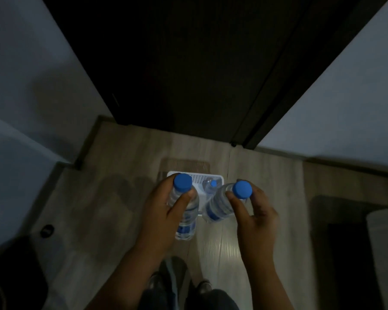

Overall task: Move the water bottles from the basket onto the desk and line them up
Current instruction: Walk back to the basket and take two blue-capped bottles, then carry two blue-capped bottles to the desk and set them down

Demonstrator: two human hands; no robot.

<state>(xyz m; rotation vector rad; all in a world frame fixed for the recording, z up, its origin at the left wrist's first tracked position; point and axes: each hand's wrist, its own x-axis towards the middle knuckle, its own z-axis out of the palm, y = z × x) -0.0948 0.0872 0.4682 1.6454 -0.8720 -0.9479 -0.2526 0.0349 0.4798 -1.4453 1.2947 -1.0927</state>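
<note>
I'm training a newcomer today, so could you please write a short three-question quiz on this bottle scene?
1. True or false: each hand holds a bottle.
2. What colour are the caps?
3. How many bottles remain visible in the basket: A none, B one, C four?

Key:
1. True: the left hand holds one bottle and the right hand holds another bottle.
2. Blue.
3. B: one small bottle shows in the white basket.

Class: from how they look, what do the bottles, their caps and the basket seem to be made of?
Bottles: clear thin plastic, glossy; see-through ribbed walls.
Caps: opaque blue plastic, smooth, fairly matte.
Basket: probably white moulded plastic; its wall shows rows of small holes.
</note>
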